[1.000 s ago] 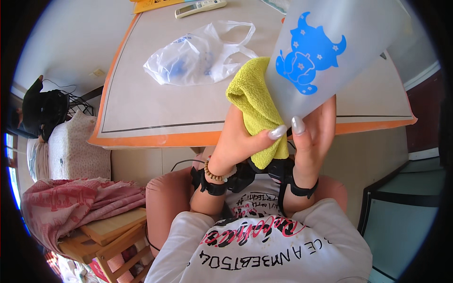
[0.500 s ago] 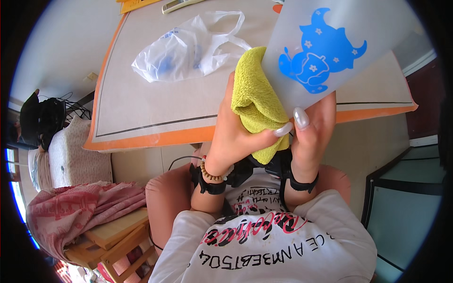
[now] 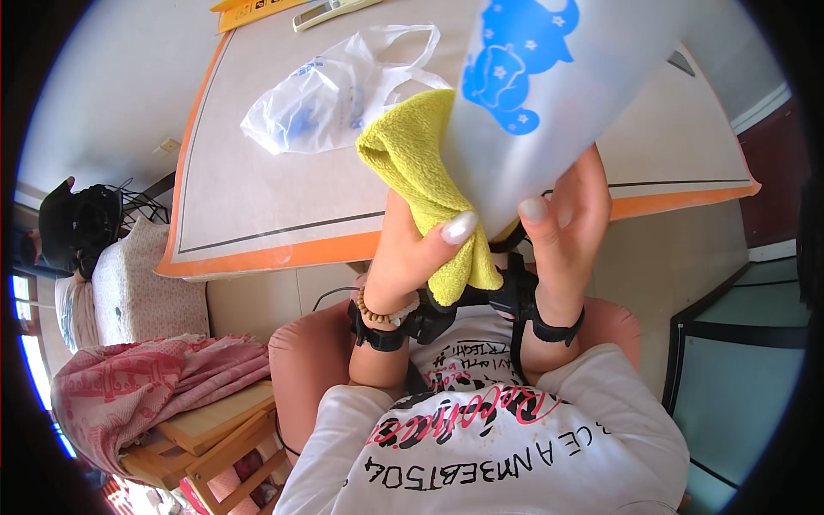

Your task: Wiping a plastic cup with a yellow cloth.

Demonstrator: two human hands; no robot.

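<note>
Above the table's near edge, a tall, translucent plastic container (image 3: 536, 159) with a blue cartoon figure printed on it is tilted, its top running out of the upper edge of the view. My left hand (image 3: 412, 257) is closed on a yellow-green towelling cloth (image 3: 408, 154), thumb on top, and presses it along the container's left side. On the right, my right hand (image 3: 573, 227) grips the container's lower side, thumb in front and the other fingers partly hidden behind it. The container's bottom end lies between both hands.
A white plastic bag (image 3: 322, 103) with something blue inside lies on the orange-edged table (image 3: 257, 202). Behind it are a pale remote-like device (image 3: 330, 13) and a yellow strip (image 3: 249, 13). A pink cloth (image 3: 129, 395) covers a wooden stool (image 3: 215, 421) at left; a glass-panelled cabinet (image 3: 747, 386) stands right.
The container has shifted left and turned, carrying the printed figure left and up. My left hand and the cloth have moved left; my right thumb has slid slightly left.
</note>
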